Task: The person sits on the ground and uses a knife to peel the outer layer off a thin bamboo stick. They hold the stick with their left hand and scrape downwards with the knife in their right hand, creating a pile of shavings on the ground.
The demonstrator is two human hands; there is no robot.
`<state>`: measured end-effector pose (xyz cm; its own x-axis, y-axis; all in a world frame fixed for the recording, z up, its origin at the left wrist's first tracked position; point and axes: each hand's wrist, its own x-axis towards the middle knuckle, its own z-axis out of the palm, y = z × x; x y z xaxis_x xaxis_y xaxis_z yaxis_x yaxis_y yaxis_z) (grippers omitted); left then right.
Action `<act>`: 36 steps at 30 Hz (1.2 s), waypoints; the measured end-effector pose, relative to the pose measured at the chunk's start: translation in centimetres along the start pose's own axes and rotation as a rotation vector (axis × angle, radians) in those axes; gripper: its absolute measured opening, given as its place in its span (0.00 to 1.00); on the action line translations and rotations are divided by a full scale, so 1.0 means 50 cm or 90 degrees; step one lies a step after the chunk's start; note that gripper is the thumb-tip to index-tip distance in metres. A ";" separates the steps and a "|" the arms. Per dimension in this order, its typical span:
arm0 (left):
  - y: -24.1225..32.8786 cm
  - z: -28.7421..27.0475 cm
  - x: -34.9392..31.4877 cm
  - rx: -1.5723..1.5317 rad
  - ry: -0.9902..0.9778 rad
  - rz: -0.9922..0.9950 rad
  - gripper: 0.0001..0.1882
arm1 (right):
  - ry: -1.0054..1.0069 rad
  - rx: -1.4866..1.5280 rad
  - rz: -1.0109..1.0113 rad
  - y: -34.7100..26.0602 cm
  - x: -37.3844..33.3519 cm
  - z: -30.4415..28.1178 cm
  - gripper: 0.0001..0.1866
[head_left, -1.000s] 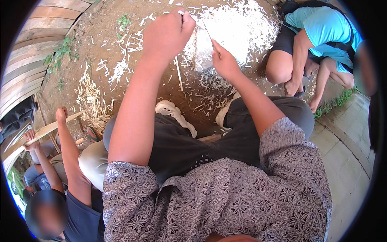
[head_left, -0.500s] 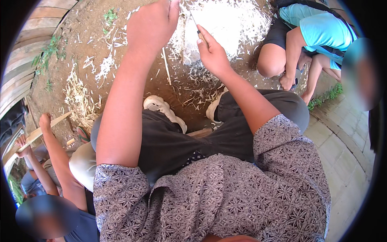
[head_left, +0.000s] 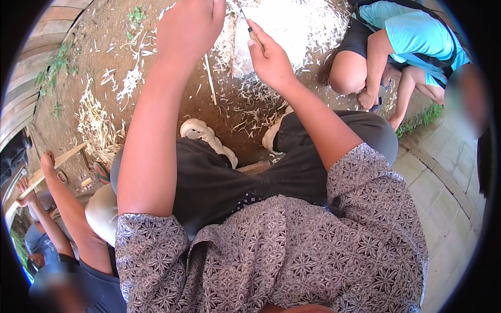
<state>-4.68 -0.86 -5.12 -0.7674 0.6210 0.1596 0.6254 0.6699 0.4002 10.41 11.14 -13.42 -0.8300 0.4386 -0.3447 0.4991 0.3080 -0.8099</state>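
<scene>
My right hand (head_left: 274, 60) is closed round a slim knife (head_left: 255, 36) with a wooden handle and a dark collar. Its thin blade points up and left, towards my left hand (head_left: 190, 26). That hand is curled at the top edge of the picture. The edge cuts off its fingertips, so what it grips stays hidden. Beneath and beyond both hands lies a bright heap of pale wood shavings (head_left: 292, 36), some of it on a clear plastic sheet.
A thin stick (head_left: 210, 78) lies on the soil between my arms. More shavings (head_left: 96, 122) are scattered at left. A person in light blue (head_left: 417, 26) crouches at right, near paving (head_left: 443, 172). At lower left, people's hands hold a long pale strip (head_left: 57, 163).
Both my hands sit slightly further left and higher in the picture, the knife still in the right one. The person at left has shifted a little with the pale strip.
</scene>
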 end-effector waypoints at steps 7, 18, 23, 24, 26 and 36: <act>0.002 -0.011 0.000 -0.007 -0.031 -0.005 0.24 | 0.005 -0.005 0.005 0.033 0.014 0.002 0.28; 0.006 0.005 0.004 -0.027 -0.042 0.009 0.25 | 0.011 0.005 -0.008 0.009 -0.001 -0.002 0.29; 0.017 -0.012 0.004 -0.024 -0.034 -0.025 0.25 | 0.001 -0.044 0.014 0.038 0.015 0.003 0.29; 0.013 -0.008 0.002 -0.026 -0.026 -0.012 0.25 | 0.007 -0.012 -0.017 -0.002 -0.001 -0.001 0.29; 0.011 -0.002 0.002 -0.030 -0.013 0.021 0.26 | 0.016 -0.023 -0.026 0.021 -0.004 0.006 0.29; 0.015 -0.007 0.004 0.007 -0.047 0.002 0.26 | -0.030 -0.071 0.138 0.077 0.018 -0.002 0.28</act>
<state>-4.40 -0.36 -4.49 -0.7534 0.6510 0.0930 0.6291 0.6722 0.3904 11.58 12.81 -16.79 -0.7102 0.4657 -0.5279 0.6885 0.3034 -0.6587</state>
